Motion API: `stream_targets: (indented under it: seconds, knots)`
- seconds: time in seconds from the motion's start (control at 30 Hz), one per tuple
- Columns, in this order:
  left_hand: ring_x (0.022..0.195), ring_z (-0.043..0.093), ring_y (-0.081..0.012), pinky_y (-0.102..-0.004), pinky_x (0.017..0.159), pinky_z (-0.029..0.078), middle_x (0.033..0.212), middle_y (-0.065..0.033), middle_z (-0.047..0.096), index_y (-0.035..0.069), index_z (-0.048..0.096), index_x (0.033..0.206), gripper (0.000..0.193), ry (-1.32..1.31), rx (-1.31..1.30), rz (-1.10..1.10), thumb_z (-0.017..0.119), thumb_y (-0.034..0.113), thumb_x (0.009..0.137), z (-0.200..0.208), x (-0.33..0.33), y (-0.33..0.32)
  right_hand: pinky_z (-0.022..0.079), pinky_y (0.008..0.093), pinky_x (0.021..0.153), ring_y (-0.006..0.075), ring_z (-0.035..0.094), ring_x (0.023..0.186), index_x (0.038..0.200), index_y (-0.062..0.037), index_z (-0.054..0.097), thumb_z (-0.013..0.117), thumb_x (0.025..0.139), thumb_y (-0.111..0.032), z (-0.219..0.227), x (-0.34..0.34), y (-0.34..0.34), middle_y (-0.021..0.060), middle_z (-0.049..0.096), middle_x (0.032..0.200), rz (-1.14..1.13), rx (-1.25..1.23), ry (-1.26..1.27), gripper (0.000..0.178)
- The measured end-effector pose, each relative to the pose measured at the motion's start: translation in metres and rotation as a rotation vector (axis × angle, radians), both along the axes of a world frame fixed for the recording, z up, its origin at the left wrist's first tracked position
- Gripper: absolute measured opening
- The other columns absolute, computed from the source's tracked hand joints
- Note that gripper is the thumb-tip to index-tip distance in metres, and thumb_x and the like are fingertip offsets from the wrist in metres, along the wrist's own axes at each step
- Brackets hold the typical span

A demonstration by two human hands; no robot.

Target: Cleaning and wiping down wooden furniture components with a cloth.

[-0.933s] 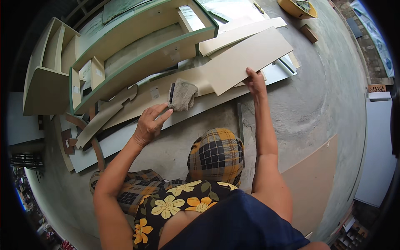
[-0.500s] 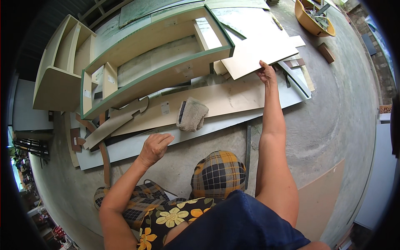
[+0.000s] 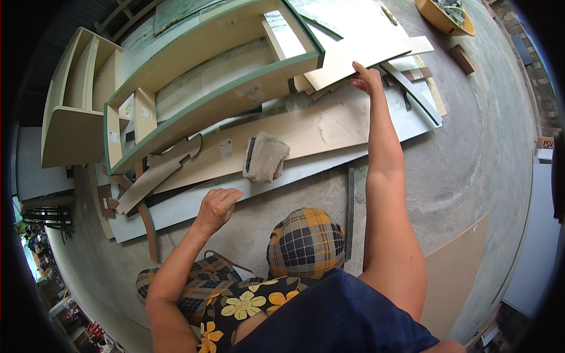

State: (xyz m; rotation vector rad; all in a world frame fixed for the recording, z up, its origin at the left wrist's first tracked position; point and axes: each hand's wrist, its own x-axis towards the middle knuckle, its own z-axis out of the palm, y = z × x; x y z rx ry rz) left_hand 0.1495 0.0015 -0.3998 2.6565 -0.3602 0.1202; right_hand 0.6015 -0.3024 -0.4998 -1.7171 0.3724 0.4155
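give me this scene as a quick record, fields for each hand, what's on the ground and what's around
setting: concrete floor, seen from above
right hand: stretched forward, gripping the edge of a pale board
left hand: resting at the edge of a grey panel, holding nothing
between hands: folded cloth lying on a long beige plank
behind: green-edged cabinet lying on its side
far right: yellow tub
near right: brown sheet on the floor
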Motion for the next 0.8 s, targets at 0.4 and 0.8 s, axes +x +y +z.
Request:
stream_targets:
  seconds: [0.4, 0.8]
  knots:
    - [0.087, 0.063, -0.0293, -0.0388, 0.072, 0.047, 0.097, -0.0107, 0.066, 0.006, 0.064, 0.103, 0.027, 0.124, 0.005, 0.244, 0.063, 0.003, 0.076, -0.052, -0.022, 0.039, 0.052, 0.0276, 0.056, 0.0154, 0.067, 0.066, 0.094, 0.0015, 0.065, 0.069, 0.077, -0.045, 0.008, -0.114, 0.02, 0.0128, 0.069, 0.078, 0.379, -0.319, -0.188, 0.05]
    - [0.099, 0.059, -0.0321, -0.0421, 0.086, 0.046, 0.104, -0.0134, 0.063, 0.009, 0.064, 0.107, 0.028, 0.364, 0.155, 0.682, 0.062, 0.014, 0.079, -0.073, -0.048, 0.111, 0.041, 0.0471, 0.097, 0.0471, 0.038, 0.122, 0.142, -0.0185, 0.03, 0.085, 0.052, -0.042, 0.009, -0.329, 0.155, 0.0279, 0.03, 0.141, 0.966, -0.721, -0.827, 0.108]
